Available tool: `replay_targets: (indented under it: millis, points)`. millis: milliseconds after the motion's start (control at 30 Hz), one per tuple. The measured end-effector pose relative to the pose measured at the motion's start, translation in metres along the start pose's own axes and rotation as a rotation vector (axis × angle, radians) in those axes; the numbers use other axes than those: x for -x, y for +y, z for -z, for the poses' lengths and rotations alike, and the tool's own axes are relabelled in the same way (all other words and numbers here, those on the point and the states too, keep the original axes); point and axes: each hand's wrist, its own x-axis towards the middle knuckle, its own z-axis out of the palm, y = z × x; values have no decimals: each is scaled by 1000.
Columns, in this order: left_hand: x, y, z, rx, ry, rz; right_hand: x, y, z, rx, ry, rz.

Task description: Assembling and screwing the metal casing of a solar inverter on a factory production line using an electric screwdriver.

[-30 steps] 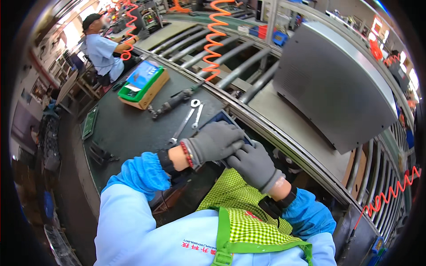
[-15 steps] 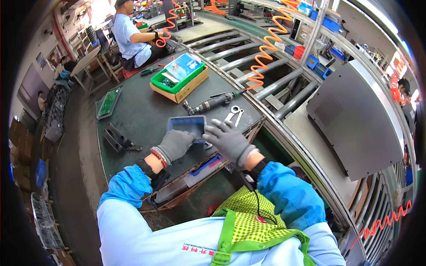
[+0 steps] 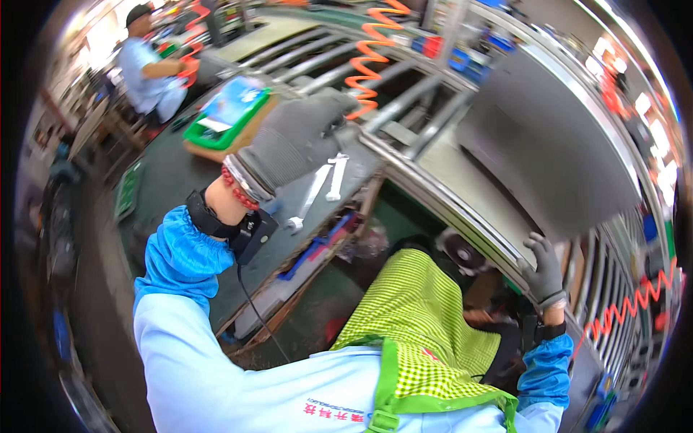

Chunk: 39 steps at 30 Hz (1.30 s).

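My left hand (image 3: 292,144), in a grey glove, reaches over the workbench at the end of the orange coiled air hose (image 3: 369,61). Its fingers are curled round the air ratchet wrench, most of which the glove hides; motion blurs the grip. Two silver spanners (image 3: 315,189) lie on the bench beside this hand. My right hand (image 3: 545,273), gloved too, is far off to the right by the conveyor frame, just below the lower edge of a large grey metal cabinet (image 3: 552,148). Its fingers are apart and slightly bent, with nothing visible in them.
A green bin (image 3: 220,137) on a cardboard box stands behind my left hand. A green circuit board (image 3: 128,189) lies at the bench's left edge. Metal rollers (image 3: 426,97) run along the far side. A co-worker (image 3: 148,72) sits at the back left.
My left hand has left the blue tray and moved forward onto the air ratchet. My right hand has swung from the tray out to the cabinet on the right. The view has shifted right.
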Motion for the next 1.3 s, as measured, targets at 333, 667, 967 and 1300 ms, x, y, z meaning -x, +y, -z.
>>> replay_targets:
  millis: [333,667,967,1300]
  points:
    - [-96,229,-226,581,-883,-570,210,77,90,136,170,-642]
    - [-102,305,-398,573,-620,-633,418,110,91,513,-186,-1595]
    - [-173,257,-498,438,-419,-493,422,171,67,322,-289,-1617]
    - [-191,280,-536,353,-352,-660,387,125,163,-151,317,-993]
